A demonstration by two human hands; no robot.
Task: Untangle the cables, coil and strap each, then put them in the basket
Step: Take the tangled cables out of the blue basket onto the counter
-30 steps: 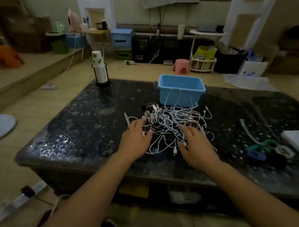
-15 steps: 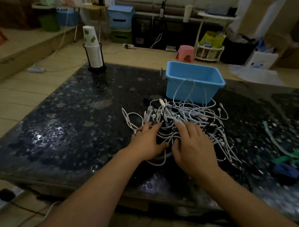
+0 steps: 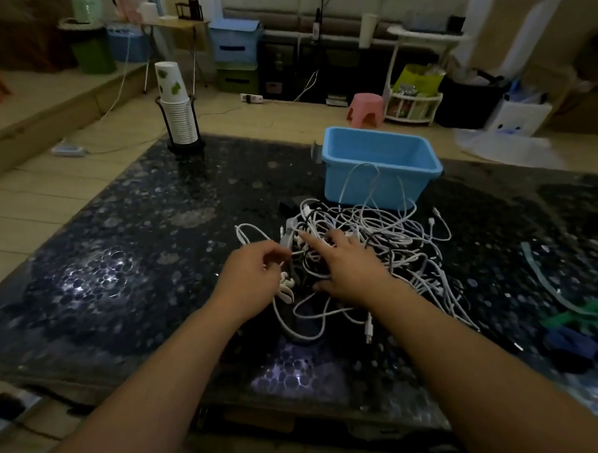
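Observation:
A tangle of white cables (image 3: 387, 243) lies in the middle of the dark speckled table (image 3: 127, 254), just in front of the light blue basket (image 3: 380, 168). One loop leans up against the basket's front wall. My left hand (image 3: 255, 279) is at the pile's left edge with its fingers curled round a few white cable strands. Straight fingers of my right hand (image 3: 347, 268) rest flat on top of the pile. Green and blue straps (image 3: 576, 323) lie at the table's right edge.
A black holder with a stack of paper cups (image 3: 177, 108) stands at the table's far left corner. Beyond the table are a pink stool (image 3: 366, 108), storage bins and a white rack on the wooden floor.
My left hand has curled its fingers round strands at the pile's left side and pulled them toward me. My right hand has slid further onto the pile. The view has moved closer.

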